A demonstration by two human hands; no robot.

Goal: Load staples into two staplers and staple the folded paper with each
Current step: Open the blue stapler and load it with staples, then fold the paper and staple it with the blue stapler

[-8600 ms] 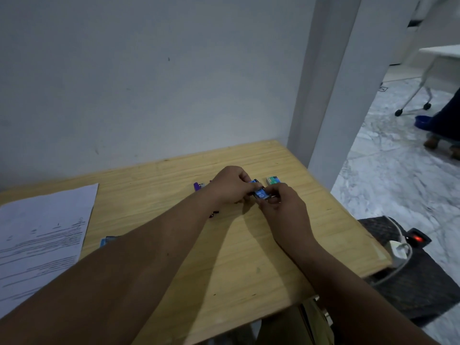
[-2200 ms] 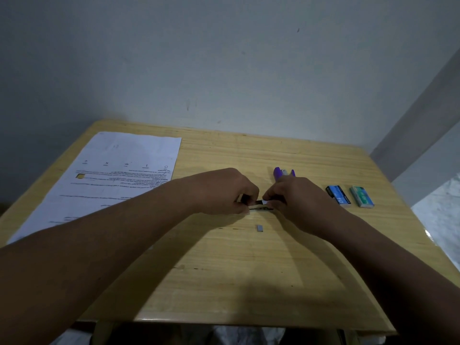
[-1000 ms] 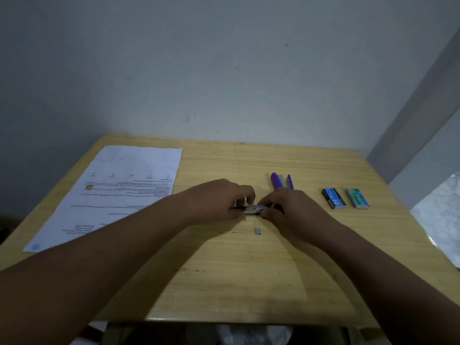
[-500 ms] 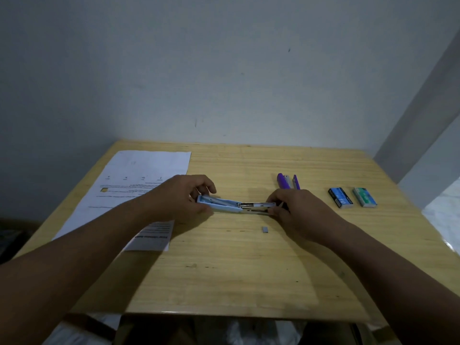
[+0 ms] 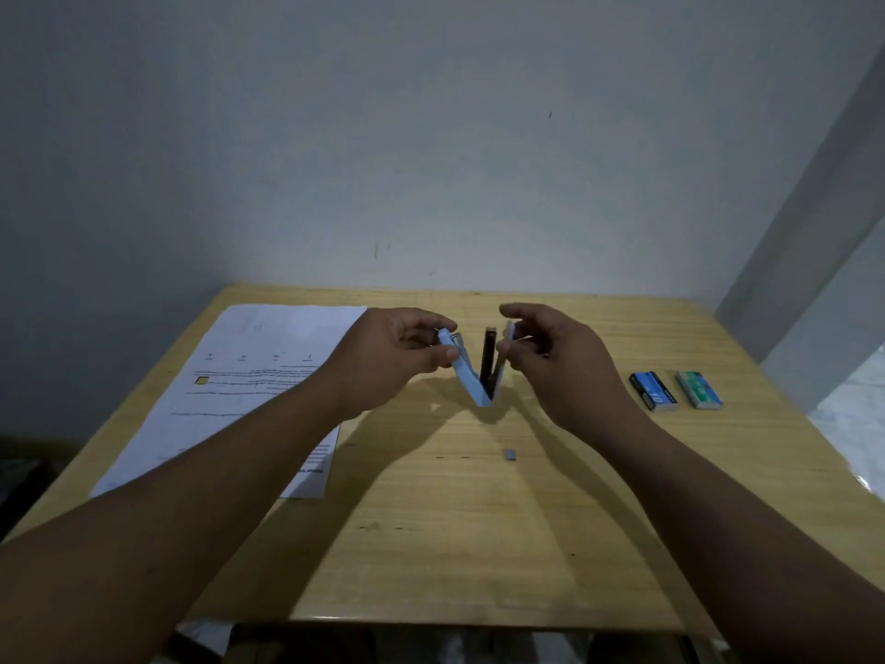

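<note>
A light blue stapler (image 5: pixel 471 381) is lifted above the wooden table (image 5: pixel 479 519), folded into a V with its hinge pointing down and the dark staple rail (image 5: pixel 489 361) standing between the two halves. My left hand (image 5: pixel 397 357) pinches the left half near its tip. My right hand (image 5: pixel 550 361) pinches the right half. A small piece of staples (image 5: pixel 510 454) lies on the table below. The purple stapler is hidden behind my right hand. A printed sheet of paper (image 5: pixel 249 385) lies at the left.
Two staple boxes sit at the right of the table, a blue one (image 5: pixel 653 391) and a green one (image 5: pixel 698 389). A grey wall stands close behind the table. A white column (image 5: pixel 814 261) rises at the right.
The blue stapler lay flat and open on the table half a second ago; both hands have lifted it and folded its halves upward into a V.
</note>
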